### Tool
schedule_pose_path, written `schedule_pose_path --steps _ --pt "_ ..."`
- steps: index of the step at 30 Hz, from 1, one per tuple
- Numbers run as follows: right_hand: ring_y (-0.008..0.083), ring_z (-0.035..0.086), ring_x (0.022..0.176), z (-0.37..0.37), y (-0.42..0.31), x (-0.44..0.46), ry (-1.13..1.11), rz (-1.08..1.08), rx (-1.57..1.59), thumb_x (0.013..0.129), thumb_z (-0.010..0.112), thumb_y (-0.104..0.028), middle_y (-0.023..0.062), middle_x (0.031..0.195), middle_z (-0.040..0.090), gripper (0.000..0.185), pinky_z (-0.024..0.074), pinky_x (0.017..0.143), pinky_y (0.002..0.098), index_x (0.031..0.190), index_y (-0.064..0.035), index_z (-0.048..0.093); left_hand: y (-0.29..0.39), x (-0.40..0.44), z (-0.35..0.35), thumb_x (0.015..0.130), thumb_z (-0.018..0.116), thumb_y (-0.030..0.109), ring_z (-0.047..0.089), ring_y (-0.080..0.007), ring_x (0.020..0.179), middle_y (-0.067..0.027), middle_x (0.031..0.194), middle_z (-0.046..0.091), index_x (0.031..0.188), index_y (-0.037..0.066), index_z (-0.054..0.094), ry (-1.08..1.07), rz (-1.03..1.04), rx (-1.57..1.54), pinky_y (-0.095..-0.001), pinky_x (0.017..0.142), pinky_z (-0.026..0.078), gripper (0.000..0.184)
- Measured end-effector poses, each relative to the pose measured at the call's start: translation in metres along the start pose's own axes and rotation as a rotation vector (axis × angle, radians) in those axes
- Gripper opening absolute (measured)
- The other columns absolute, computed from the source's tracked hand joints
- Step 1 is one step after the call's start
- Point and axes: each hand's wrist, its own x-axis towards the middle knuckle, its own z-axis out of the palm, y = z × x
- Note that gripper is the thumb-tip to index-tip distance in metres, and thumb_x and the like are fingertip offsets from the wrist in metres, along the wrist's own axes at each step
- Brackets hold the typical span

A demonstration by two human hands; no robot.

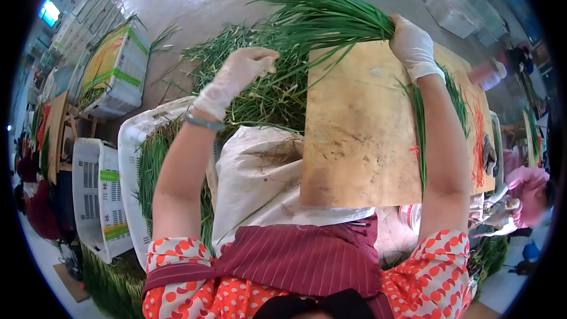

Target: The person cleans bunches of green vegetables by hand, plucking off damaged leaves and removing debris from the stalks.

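My right hand, in a white glove, is closed around the base of a bunch of long green chives. The blades fan out to the left, past the far edge of a wooden board. My left hand, also gloved, hovers left of the board over a heap of loose chive leaves. Its fingers are curled together in a pinch; whatever may be between them is too small to make out. More chives lie on the board beneath my right forearm.
To my left, a white crate holds more chives, beside another white crate. Red ties lie at the board's right side. White cloth covers my lap. A person in pink is at the far right, another person far left.
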Motion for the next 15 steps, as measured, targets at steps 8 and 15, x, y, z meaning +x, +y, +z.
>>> schedule_pose_path --steps 8,15 --pt "0.0180 0.060 0.060 0.012 0.016 -0.074 0.444 -0.054 -0.404 0.082 0.048 -0.009 0.0040 0.071 0.055 0.022 0.0481 0.047 0.0307 0.102 -0.0131 0.055 0.050 -0.051 0.170 0.088 0.055 0.026 0.055 -0.0182 0.097 -0.0080 0.109 0.058 0.120 0.003 0.049 -0.376 -0.013 -0.949 -0.0324 0.088 0.043 0.041" --pt "0.0223 0.061 0.066 0.058 -0.011 -0.215 -0.105 0.083 -0.150 0.079 0.057 -0.019 0.0080 0.074 0.056 0.039 0.0486 0.055 0.0335 0.116 -0.0074 0.050 0.027 -0.053 0.236 0.081 0.059 0.046 0.048 -0.0277 0.108 -0.0102 0.123 0.048 0.126 0.007 0.041 -0.245 -0.557 -1.414 -0.0431 0.098 0.035 0.062"
